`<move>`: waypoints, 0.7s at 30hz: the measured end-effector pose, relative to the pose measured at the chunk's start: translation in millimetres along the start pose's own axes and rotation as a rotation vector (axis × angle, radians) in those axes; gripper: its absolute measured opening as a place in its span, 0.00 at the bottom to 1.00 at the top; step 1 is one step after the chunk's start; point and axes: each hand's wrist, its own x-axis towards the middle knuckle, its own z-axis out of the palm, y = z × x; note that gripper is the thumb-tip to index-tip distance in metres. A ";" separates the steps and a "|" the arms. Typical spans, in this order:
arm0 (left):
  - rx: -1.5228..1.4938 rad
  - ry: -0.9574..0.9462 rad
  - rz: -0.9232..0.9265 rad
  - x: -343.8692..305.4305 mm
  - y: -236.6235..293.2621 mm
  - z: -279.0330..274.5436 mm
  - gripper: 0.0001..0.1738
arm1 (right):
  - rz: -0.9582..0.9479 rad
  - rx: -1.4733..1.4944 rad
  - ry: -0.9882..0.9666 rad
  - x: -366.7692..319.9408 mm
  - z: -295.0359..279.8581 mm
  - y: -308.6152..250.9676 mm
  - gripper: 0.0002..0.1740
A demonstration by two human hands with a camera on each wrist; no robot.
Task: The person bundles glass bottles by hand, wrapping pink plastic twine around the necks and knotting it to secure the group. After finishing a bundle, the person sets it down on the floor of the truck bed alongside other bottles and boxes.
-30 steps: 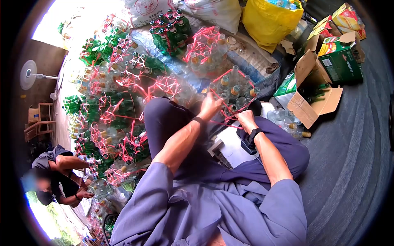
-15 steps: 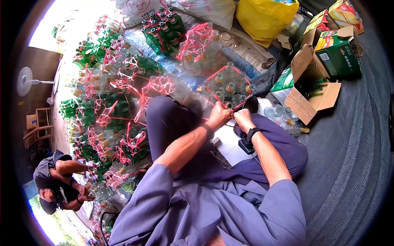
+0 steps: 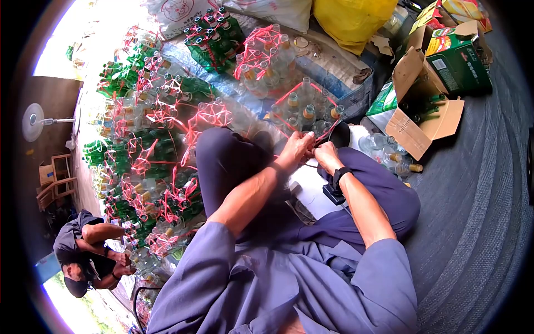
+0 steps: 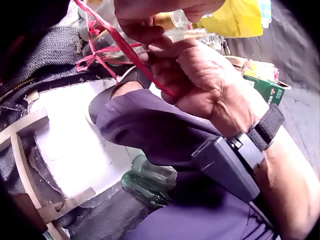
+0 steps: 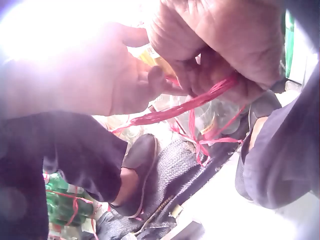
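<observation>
In the head view my left hand [image 3: 296, 149] and right hand [image 3: 327, 155] meet at the near side of a cluster of clear glass bottles [image 3: 308, 112] ringed with red plastic twine [image 3: 281, 100]. My right hand [image 5: 225, 45] grips a twisted strand of the twine [image 5: 185, 106] in its curled fingers. The left hand [image 5: 100, 75] has its fingertips against the right hand's, pinching twine where a bit of red shows between them. In the left wrist view the strand [image 4: 117, 39] runs from the right palm up to the left. A knotted twine crossing [image 4: 97, 54] lies over the bottles.
Tied green and clear bottle bundles [image 3: 161, 145] fill the left side. Loose clear bottles [image 3: 389, 153] lie beside my right knee, near an open carton [image 3: 428, 131] with green bottles. Behind stand a yellow bag [image 3: 353, 22] and white sacks. Another person [image 3: 92, 250] crouches at lower left.
My left hand has come from the left side of the bottle cluster down to the right hand, bringing twine with it. The hands are now together; the twine ring around the bottles stays.
</observation>
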 end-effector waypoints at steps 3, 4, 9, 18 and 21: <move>-0.070 -0.002 -0.003 7.0 -6.5 2.2 0.23 | 0.087 -0.016 0.009 -1.4 7.4 2.1 0.15; -0.096 0.000 0.029 10.8 -10.7 2.6 0.23 | 0.087 -0.016 0.010 -1.5 7.2 2.9 0.15; -0.117 -0.023 0.067 13.6 -17.9 1.9 0.23 | 0.111 -0.010 -0.049 2.2 10.7 10.3 0.11; -0.220 0.015 -0.014 22.4 -29.4 7.4 0.22 | 0.084 0.056 -0.193 -15.6 -4.5 -9.8 0.25; -0.220 0.079 -0.059 22.6 -28.5 7.2 0.23 | 0.035 0.092 -0.231 -20.8 -10.1 -10.6 0.29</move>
